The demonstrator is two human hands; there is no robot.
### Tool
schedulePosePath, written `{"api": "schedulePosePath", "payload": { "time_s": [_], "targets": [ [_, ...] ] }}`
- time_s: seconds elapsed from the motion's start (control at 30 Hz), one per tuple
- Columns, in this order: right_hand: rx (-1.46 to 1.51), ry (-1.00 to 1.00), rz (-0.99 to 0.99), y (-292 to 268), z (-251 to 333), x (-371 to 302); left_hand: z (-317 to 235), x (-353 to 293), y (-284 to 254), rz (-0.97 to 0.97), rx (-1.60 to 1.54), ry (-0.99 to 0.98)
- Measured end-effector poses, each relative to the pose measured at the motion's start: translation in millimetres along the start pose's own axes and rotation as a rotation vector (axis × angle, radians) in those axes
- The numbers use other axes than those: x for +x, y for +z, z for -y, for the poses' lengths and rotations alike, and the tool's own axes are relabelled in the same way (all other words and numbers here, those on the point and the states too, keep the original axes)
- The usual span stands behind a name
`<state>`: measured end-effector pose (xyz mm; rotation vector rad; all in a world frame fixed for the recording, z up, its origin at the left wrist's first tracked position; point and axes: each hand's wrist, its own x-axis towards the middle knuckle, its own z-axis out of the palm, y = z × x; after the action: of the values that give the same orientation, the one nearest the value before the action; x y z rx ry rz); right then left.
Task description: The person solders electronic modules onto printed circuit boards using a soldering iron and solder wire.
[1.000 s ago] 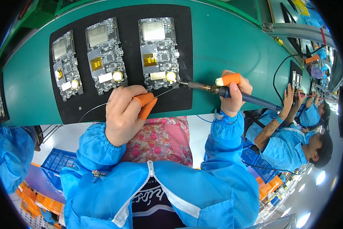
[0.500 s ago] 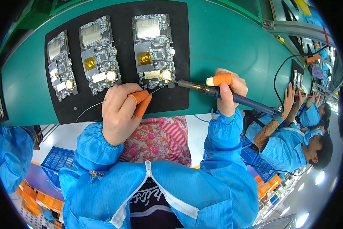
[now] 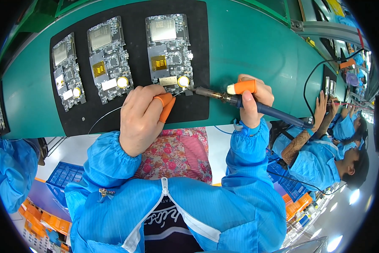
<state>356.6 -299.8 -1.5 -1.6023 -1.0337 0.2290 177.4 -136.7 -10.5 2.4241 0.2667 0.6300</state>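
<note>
My right hand (image 3: 253, 99) grips a soldering iron (image 3: 267, 111) by its dark blue handle. The iron's tip touches or nearly touches the nearest circuit board (image 3: 174, 55), beside a round coin cell (image 3: 183, 81) at its lower edge. Orange finger cots cover some fingertips of both hands. Pinched in my left hand (image 3: 143, 116) is a thin solder wire (image 3: 104, 115); its end reaches toward the iron's tip, and the rest trails off to the left. Two similar boards, the middle circuit board (image 3: 109, 59) and the left circuit board (image 3: 67, 69), lie farther left with their own coin cells.
The boards lie on a black mat (image 3: 134, 25) on a green workbench (image 3: 248, 50). The iron's black cable (image 3: 309, 80) loops up at the right. A co-worker (image 3: 320, 156) in blue sits at the right, and another person's sleeve (image 3: 14, 168) shows at the left.
My left hand has moved right, bringing the solder wire closer to the iron's tip. The right hand and the iron have barely moved.
</note>
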Motion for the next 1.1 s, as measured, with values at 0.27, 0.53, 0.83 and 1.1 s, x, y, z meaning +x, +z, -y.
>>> {"api": "schedulePosePath", "payload": {
  "time_s": [0.27,0.53,0.83,1.1],
  "targets": [
    [-0.043,0.048,-0.018,0,2,-1,0,2,-2,-0.007,0.075,0.021],
    [0.089,-0.027,-0.211,-1,-7,-5,-9,0,-18,-0.077,-0.091,-0.229],
    [0.051,-0.029,-0.051,1,0,-2,-6,-2,-19,0.032,0.009,-0.116],
    [0.046,-0.055,0.036,3,-2,-2,-6,-1,-14,0.051,0.038,-0.105]
  ]
}}
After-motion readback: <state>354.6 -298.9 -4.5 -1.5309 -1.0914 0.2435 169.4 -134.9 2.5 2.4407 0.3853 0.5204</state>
